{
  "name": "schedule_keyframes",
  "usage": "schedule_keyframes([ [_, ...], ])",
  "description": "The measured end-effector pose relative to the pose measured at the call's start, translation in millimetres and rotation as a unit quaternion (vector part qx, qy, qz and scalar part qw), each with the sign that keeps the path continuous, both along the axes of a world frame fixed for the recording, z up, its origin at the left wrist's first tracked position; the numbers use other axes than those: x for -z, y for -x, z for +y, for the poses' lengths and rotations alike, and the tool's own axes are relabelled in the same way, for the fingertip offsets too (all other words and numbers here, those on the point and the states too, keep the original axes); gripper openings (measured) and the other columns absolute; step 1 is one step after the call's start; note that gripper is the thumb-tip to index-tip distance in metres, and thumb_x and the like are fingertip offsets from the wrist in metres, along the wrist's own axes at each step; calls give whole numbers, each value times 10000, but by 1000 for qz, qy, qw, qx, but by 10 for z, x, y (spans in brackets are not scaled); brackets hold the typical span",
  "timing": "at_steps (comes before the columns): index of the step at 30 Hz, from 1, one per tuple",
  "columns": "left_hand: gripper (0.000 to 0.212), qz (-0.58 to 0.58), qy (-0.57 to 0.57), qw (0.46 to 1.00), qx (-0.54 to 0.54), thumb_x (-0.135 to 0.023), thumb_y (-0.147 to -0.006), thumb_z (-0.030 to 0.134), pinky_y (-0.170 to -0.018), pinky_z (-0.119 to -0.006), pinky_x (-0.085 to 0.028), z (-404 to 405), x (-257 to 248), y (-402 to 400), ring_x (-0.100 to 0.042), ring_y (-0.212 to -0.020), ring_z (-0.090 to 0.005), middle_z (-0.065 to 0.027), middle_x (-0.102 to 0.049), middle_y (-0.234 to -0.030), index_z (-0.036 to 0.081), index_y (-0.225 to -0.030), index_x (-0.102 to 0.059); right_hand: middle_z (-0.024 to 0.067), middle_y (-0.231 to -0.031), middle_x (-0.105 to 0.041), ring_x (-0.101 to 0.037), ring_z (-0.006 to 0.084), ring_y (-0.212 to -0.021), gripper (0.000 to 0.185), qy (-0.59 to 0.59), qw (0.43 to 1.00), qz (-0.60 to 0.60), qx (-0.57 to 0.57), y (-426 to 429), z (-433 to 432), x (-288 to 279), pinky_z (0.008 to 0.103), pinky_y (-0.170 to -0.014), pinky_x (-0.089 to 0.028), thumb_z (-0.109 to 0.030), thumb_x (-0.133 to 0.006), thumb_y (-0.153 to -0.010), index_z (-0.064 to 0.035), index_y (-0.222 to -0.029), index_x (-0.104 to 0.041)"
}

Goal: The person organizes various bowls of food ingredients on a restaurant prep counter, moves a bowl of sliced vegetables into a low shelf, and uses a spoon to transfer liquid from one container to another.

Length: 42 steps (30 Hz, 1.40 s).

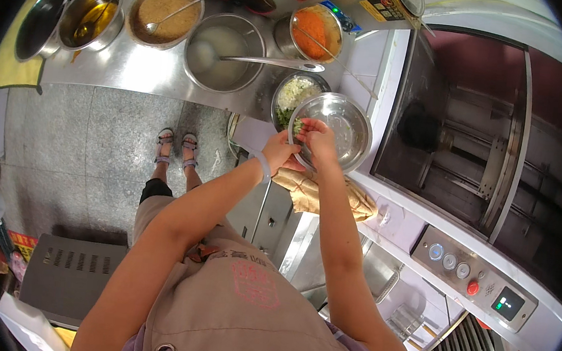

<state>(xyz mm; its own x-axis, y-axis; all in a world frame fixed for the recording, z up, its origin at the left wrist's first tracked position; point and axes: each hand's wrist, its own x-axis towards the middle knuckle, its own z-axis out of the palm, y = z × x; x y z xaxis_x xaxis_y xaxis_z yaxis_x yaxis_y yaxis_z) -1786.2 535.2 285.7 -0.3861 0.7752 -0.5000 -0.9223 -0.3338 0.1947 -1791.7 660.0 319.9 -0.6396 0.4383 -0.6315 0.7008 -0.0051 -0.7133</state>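
My left hand (pixel 281 154) grips the near left rim of a stainless steel bowl (pixel 348 134). The bowl is held over the counter's right end, and only small scraps and a shine show inside it. Over its left side my right hand (pixel 318 142) pinches a little chopped green vegetable (pixel 298 125) in the fingertips. Just behind, partly covered by the held bowl, stands a smaller metal bowl (pixel 274 105) of chopped white pieces (pixel 296 92) and chopped greens (pixel 283 117).
A pot of cloudy liquid (pixel 233 39) with a ladle (pixel 271 62), a pan of brown powder (pixel 167 12), a pot of oil (pixel 98 16) and a pot of orange-red seasoning (pixel 314 34) line the steel counter (pixel 139 68). To the right are an open metal-lined shaft (pixel 448 125) and a button panel (pixel 474 278).
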Motion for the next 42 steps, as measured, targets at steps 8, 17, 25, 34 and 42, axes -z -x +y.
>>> schedule_keyframes([
  [8,305,-39,-13,999,15,-446,-804,-20,-683,-408,-547,106,40,34,-610,-704,-233,-138,-547,-871,44,-1095,-378,132,-962,-572,-570,183,-857,347,37,999,19,-28,224,-155,-177,263,-755,-483,127,-392,-694,62,-1000,-542],
  [17,288,-56,-49,997,-5,-455,-807,-2,-673,-400,-549,86,61,14,-612,-712,-246,-129,-555,-916,29,-1087,-397,91,-843,-613,-572,144,-736,304,-192,973,54,-119,182,399,174,228,-644,-461,121,-397,-702,31,-916,-592],
  [25,282,-51,-24,998,-13,-461,-784,-18,-663,-410,-551,83,83,91,-598,-666,-222,-113,-543,-863,44,-1054,-405,100,-864,-593,-572,165,-743,289,55,997,-9,-61,224,-19,-177,259,-678,-481,120,-406,-700,50,-928,-570],
  [34,212,-114,-29,992,-47,-543,-693,-21,-631,-425,-549,206,37,-70,-598,-696,-348,-171,-496,-667,-54,-878,-444,18,-705,-598,-547,101,-640,159,-175,952,89,-236,360,-8,71,235,-604,-460,34,-640,-603,-41,-740,-611],
  [42,23,107,-34,993,34,-549,-699,-12,-604,-338,-541,391,279,-350,-619,-686,-292,-215,-580,-763,-14,-718,-563,48,-607,-540,-490,133,-548,176,-274,875,83,-390,602,17,150,246,-528,-403,72,-561,-542,-10,-696,-546],
])
